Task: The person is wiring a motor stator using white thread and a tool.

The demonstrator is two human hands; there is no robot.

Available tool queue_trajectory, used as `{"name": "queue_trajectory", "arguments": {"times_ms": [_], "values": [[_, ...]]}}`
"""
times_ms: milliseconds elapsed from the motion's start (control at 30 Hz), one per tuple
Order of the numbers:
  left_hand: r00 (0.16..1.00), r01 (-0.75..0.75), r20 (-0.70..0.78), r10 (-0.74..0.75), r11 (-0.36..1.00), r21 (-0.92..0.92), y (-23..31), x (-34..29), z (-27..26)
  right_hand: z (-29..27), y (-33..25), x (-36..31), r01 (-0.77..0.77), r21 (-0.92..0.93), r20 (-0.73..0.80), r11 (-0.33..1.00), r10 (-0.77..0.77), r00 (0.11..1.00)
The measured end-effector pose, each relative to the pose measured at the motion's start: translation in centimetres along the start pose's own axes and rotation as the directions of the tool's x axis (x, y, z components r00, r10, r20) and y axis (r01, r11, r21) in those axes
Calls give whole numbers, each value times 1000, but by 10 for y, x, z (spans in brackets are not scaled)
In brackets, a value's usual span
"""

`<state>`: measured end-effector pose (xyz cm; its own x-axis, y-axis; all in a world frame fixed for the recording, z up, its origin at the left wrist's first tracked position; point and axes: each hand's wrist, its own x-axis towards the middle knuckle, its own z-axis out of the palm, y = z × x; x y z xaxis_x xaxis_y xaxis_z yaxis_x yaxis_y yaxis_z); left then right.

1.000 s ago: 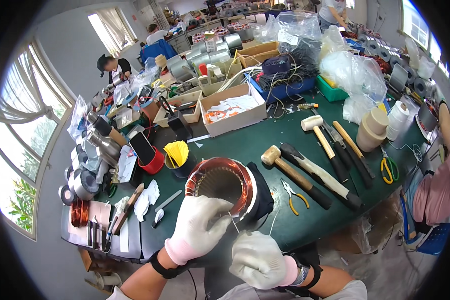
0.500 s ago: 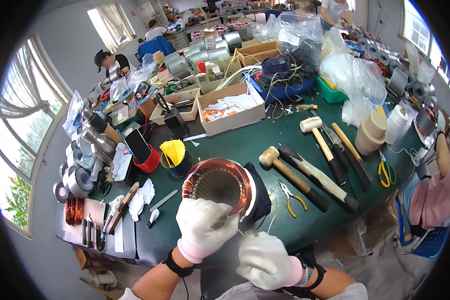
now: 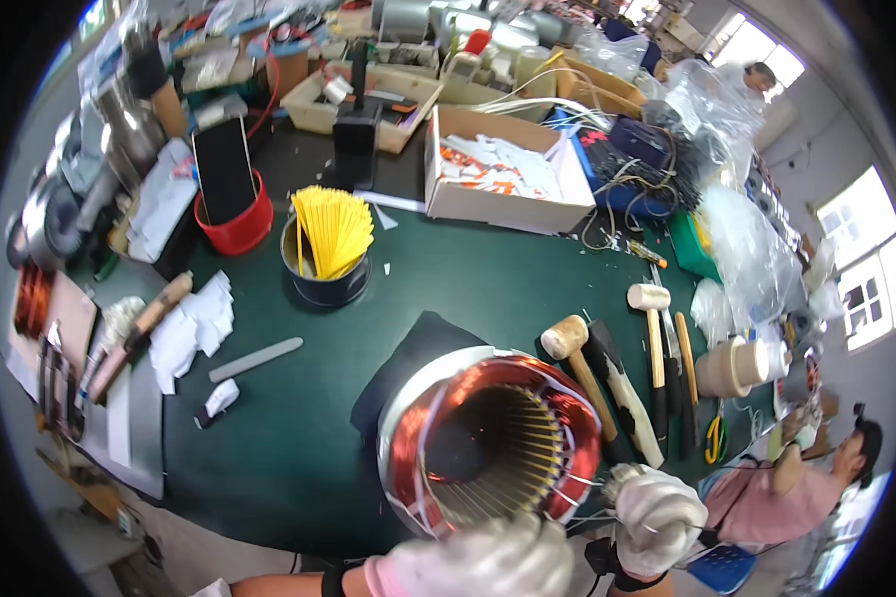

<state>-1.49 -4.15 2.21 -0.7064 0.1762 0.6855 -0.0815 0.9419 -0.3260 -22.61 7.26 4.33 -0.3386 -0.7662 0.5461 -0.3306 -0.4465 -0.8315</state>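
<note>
Copper stator at near edge of bench, bore up, likely for winding access | left hand blurred at near rim, can't tell finger state, maybe steadying | right hand beside it, fingers curled, apparently clamped on white cord, likely for tension | mallets right of stator, presumably for easy reach

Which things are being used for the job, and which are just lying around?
Being worked on:
copper-wound ring, left gloved hand (blurred) over its near edge
white cords, running to the closed right gloved hand

Seem just lying about, untouched:
black phone
wooden-handled mallet
flat grey stick
</note>
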Motion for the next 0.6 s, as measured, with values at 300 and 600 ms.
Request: {"name": "queue_trajectory", "arguments": {"times_ms": [300, 600], "values": [[914, 330, -143, -381, 900, -285, 21, -3, 7, -14, -32, -2, -236, -296, 171, 926, 294, 940], [781, 622, 385, -492, 670, -406, -14, 19, -28, 12, -22, -22, -71, 44, 110, 996, 66, 992]]}}
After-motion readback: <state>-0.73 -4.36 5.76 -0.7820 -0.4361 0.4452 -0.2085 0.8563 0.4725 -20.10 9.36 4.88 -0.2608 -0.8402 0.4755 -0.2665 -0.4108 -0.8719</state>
